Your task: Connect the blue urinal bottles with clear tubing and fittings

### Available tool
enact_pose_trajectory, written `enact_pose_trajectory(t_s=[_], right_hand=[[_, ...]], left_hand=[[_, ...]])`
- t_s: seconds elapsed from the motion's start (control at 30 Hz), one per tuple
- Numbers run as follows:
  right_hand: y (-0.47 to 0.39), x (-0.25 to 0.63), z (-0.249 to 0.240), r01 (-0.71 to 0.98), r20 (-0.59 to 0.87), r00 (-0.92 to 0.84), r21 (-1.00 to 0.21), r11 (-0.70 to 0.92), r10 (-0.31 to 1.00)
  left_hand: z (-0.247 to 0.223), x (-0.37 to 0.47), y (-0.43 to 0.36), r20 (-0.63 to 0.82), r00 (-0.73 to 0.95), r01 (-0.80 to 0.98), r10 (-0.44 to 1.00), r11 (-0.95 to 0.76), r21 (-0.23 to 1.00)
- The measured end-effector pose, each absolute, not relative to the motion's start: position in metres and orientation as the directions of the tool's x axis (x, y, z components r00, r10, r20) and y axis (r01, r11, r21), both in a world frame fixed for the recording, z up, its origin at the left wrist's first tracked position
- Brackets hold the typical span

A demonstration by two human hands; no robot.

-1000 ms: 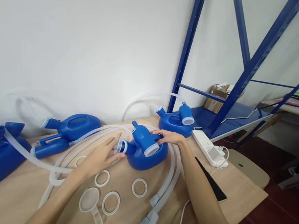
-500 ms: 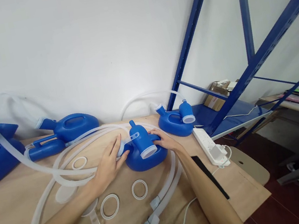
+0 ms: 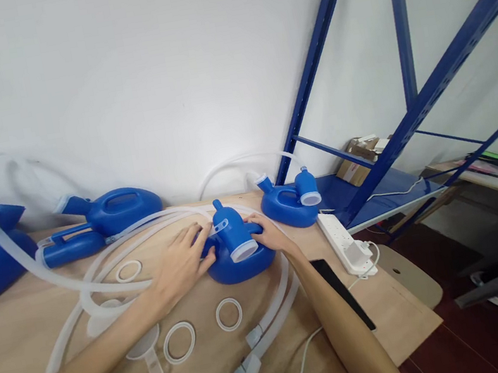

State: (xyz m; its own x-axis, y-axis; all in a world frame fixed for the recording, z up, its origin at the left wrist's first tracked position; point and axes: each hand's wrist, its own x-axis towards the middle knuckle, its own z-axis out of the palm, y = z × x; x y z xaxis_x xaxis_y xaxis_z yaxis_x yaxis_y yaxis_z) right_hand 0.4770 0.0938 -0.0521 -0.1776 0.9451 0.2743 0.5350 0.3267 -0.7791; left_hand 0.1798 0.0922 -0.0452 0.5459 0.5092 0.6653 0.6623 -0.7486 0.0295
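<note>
In the middle of the table is a blue plastic urinal bottle. A blue funnel-shaped cup with a pale rim and a narrow spout rests against its top. My left hand is closed round the bottle's capped neck at the left, its fingers over the cap and thumb below. A clear perforated strap runs from the neck across the cup. My right hand grips the bottle's handle at the right, beside the cup. White rings and a clear flat cap with a strap lie in front.
Similar blue bottles stand at the left and back right. Clear hoses loop over the table. A white power strip, a dark flat device and a cable lie right, beside a blue metal rack.
My left hand's fingers have shifted over the cap on the neck, which they now mostly cover. My right hand keeps its hold. The view has shifted slightly.
</note>
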Motion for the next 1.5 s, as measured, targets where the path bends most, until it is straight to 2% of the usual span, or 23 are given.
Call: enact_pose_trajectory(t_s=[0.2,0.4,0.5,0.67,0.77,1.03,1.33,1.5], right_hand=[[0.095,0.479,-0.054,0.502,0.295,-0.185,-0.792,0.348,0.938],[0.096,0.480,-0.054,0.478,0.318,-0.188,-0.797,0.369,0.929],[0.096,0.479,-0.055,0.475,0.316,-0.185,-0.800,0.366,0.930],[0.095,0.479,-0.053,0.476,0.313,-0.191,-0.799,0.367,0.930],[0.094,0.480,-0.052,0.474,0.313,-0.200,-0.799,0.371,0.928],[0.095,0.480,-0.055,0.464,0.307,-0.192,-0.809,0.362,0.932],[0.095,0.479,-0.054,0.450,0.305,-0.197,-0.816,0.363,0.932],[0.094,0.478,-0.051,0.445,0.303,-0.202,-0.819,0.363,0.931]], left_hand=[[-0.037,0.180,0.100,0.723,0.630,0.544,0.284,-0.825,-0.151],[-0.032,0.177,0.104,0.728,0.649,0.446,0.221,-0.886,-0.128],[-0.023,0.179,0.104,0.654,0.704,0.436,0.276,-0.895,-0.092],[-0.001,0.185,0.101,0.355,0.815,0.533,0.457,-0.832,-0.153],[0.008,0.190,0.098,0.255,0.809,0.572,0.530,-0.810,-0.130],[0.012,0.209,0.090,0.228,0.612,0.751,0.757,-0.647,0.133],[0.009,0.219,0.080,0.291,0.481,0.816,0.827,-0.543,0.195],[-0.002,0.215,0.080,0.373,0.486,0.797,0.791,-0.576,0.182]])
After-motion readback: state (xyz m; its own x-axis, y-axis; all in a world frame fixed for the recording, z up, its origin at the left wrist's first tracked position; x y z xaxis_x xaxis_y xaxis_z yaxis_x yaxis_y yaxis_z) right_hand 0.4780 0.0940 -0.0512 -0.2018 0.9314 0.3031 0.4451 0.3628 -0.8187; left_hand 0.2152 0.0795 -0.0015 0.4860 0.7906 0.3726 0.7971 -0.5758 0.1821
